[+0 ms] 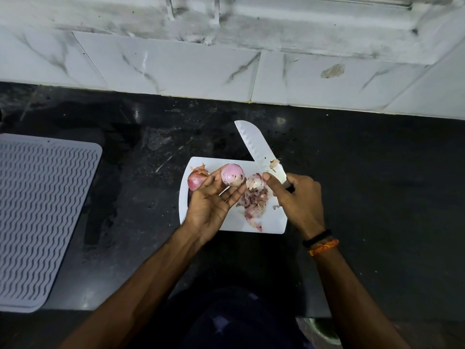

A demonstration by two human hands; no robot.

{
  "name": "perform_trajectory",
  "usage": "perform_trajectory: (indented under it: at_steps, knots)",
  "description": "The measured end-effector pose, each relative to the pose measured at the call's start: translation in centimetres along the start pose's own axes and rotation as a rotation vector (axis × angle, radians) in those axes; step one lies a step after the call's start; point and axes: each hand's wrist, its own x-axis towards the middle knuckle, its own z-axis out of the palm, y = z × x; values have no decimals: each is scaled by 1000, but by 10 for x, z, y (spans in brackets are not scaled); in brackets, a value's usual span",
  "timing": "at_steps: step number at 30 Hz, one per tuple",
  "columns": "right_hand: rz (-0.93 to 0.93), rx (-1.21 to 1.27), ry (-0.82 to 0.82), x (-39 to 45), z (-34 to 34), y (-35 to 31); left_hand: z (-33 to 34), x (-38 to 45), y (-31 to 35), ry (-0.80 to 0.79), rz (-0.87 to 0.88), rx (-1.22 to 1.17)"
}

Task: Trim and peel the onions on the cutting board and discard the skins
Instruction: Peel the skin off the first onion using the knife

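A white board [234,222] lay on the dark counter [377,187], and everything else is placed from it. Over the board's far left part the left hand [214,200] was turned palm up, its fingers lightly curled, holding a peeled pale-pink onion [233,174] at the fingertips. The onion had dark specks on its surface and was lifted off the board. Just left of it, at the board's far left corner, an unpeeled red onion [196,181] sat on the board, half hidden behind the left hand's fingers, with a scrap of dry skin sticking up from its top.

In the middle of the board lay a heap of skins [254,200], pinkish and speckled, trailing toward the near edge. Over the board's right side the right hand [298,197] was closed round the handle of a knife [256,147], thumb stretched along the blade's base. The blade was white with a row of dimples and pointed away past the board's far edge, with a bit of skin stuck near its heel. The thumb appeared to touch the top of the skin heap, though the view is poor there. Black and orange bands [320,241] circled the right wrist.

Well left of the board lay a grey ribbed mat [42,212]. Beyond the board rose a white marbled wall [176,69]. No writing or brand was readable.
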Motion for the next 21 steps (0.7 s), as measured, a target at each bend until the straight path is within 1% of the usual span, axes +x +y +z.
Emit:
perform_trajectory:
  at_steps: [5,11,14,19,21]
  knots:
    - [0,-71,-83,3,7,0,0,1,0,24,-26,-43]
    - [41,28,-164,8,11,-6,-3,3,0,67,-55,-93]
    - [35,65,-184,10,11,-11,-4,4,0,76,-64,-82]
    - [6,13,-206,11,12,-10,-5,5,-2,85,-65,-39]
    - [4,49,-227,11,11,-11,-4,5,-1,87,-75,-22]
